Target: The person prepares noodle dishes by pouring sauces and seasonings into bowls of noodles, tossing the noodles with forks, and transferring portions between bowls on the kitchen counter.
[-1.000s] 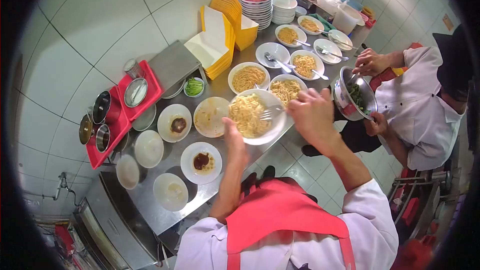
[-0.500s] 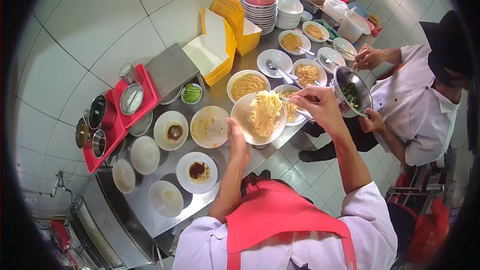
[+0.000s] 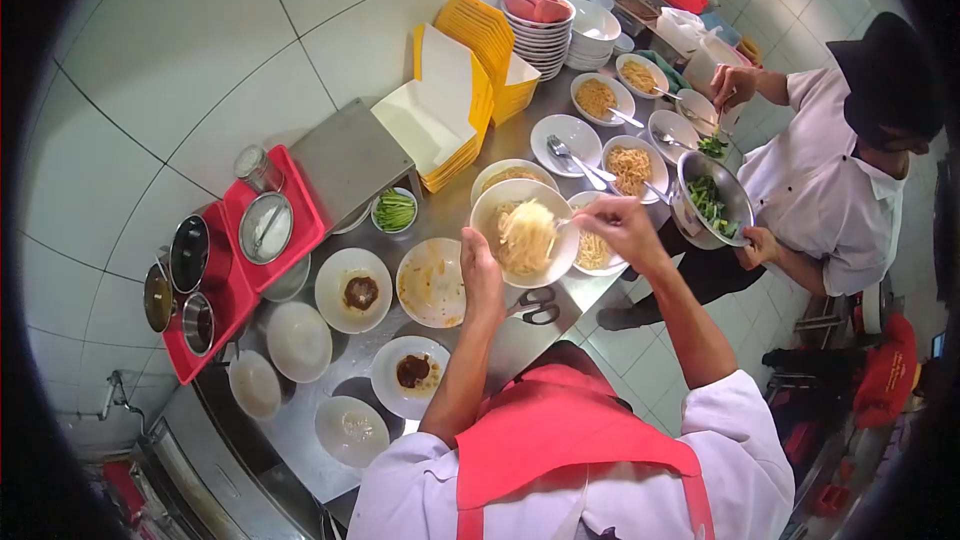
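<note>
My left hand [image 3: 484, 278] grips the left side of a white bowl [image 3: 487, 212], holding it raised over the counter's near edge. Pale noodles [image 3: 527, 240] are heaped in this bowl, blurred by motion. Pinched in my right hand [image 3: 622, 232] is a thin metal utensil [image 3: 563, 223] that reaches into the noodles; its tip is hidden. Beyond the held bowl, another bowl of noodles [image 3: 512, 172] is partly covered. A pair of scissors [image 3: 540, 306] lies just below it. To the left sits a sauce-stained bowl [image 3: 430, 282].
Bowls with dark sauce [image 3: 412, 372] stand on the steel counter [image 3: 300, 447] at left. Red trays [image 3: 240, 285] and yellow cartons [image 3: 470, 90] line the wall. At right, a co-worker [image 3: 810, 150] holds a steel bowl of greens [image 3: 708, 202] near several noodle bowls.
The noodles, lifted in a tall clump before, now sit lower and blurred in the bowl. Scissors have come into view. The co-worker's utensil now carries greens outside the steel bowl.
</note>
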Tool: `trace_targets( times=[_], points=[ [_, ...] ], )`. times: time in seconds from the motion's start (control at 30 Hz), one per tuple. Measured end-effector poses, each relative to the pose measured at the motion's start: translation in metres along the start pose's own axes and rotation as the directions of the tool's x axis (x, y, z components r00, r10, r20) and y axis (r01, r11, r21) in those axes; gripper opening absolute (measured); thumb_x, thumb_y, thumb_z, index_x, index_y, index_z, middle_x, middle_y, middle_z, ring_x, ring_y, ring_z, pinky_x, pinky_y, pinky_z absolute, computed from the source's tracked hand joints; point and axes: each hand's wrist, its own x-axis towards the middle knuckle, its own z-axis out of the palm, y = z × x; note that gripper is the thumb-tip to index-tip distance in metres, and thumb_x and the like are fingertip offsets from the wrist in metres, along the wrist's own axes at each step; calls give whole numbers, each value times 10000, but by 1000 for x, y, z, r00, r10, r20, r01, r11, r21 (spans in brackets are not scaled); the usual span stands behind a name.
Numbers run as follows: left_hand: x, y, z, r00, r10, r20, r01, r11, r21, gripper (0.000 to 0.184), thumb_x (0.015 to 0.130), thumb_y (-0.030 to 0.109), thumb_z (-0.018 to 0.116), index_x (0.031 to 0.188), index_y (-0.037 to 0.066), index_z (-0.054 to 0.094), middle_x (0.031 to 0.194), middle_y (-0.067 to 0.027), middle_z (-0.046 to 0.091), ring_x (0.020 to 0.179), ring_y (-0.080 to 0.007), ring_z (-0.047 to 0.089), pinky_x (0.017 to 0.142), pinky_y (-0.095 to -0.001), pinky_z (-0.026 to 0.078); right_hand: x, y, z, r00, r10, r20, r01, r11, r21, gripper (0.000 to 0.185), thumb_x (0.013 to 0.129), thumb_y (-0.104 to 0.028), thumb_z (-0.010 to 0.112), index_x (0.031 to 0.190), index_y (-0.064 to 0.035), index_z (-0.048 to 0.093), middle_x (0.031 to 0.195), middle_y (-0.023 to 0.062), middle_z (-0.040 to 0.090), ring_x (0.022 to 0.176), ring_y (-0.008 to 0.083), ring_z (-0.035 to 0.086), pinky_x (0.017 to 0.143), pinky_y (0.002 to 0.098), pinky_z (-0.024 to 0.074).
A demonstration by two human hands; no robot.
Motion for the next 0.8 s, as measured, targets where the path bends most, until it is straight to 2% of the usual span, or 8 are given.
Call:
trace_targets(
  times=[0.1,0.33,0.4,0.47,0.53,0.57,0.73,0.8],
  points=[
    [6,-4,-7,999,37,-15,-37,998,46,692,1020,541,245,1407,-19,369,1394,-168,454,1259,-252,482,1046,-371,401,5,-59,-22,959,-263,103,257,659,-707,159,795,-189,718,770,-33,705,731,84,631,751,206,617,656,338,464],
    [19,-25,0,998,34,55,-26,989,-143,713,1010,565,247,1395,-18,389,1372,-160,486,1228,-265,513,1068,-395,388,25,-20,-23,925,-306,227,322,310,-895,173,834,-217,590,730,-133,699,731,67,638,732,241,619,666,432,460],
    [18,-19,15,998,-55,41,61,981,-182,719,1003,583,214,1428,20,351,1413,-159,453,1263,-281,493,1080,-433,392,19,17,-24,988,-119,95,146,914,-377,67,800,-240,718,799,-174,731,754,43,694,699,189,658,671,334,516],
    [13,-15,20,996,-2,85,16,987,-159,720,1000,592,190,1442,42,336,1429,-142,435,1279,-287,481,1073,-446,400,16,20,-37,981,-179,78,193,944,-267,74,783,-275,748,812,-211,725,792,31,697,758,160,665,723,328,512],
    [10,-15,23,998,-32,49,37,994,-101,737,992,604,224,1434,25,336,1408,-156,457,1265,-289,494,1058,-443,417,-2,-43,-45,973,-168,161,221,447,-867,103,814,-253,640,782,-177,702,836,24,682,897,199,636,884,458,404],
    [14,-21,23,999,-22,30,24,997,-77,742,990,608,235,1429,19,340,1399,-161,465,1258,-288,500,1050,-442,425,10,24,-46,880,-433,195,145,-146,-979,98,793,-228,628,776,-161,698,816,34,677,883,216,637,873,458,387],
    [29,-47,29,993,-103,66,110,987,-120,752,986,616,239,1417,10,352,1387,-165,475,1241,-290,512,1044,-440,428,3,-40,-57,952,-258,166,245,315,-917,141,809,-265,638,780,-139,694,785,32,659,820,210,639,777,396,440],
    [39,-64,28,986,-102,134,123,980,-158,772,978,632,239,1417,8,349,1391,-166,471,1234,-297,516,1049,-445,420,9,26,-52,994,-51,92,95,807,-583,215,847,-328,661,865,-124,726,817,49,690,786,232,663,701,378,482]
  ],
)
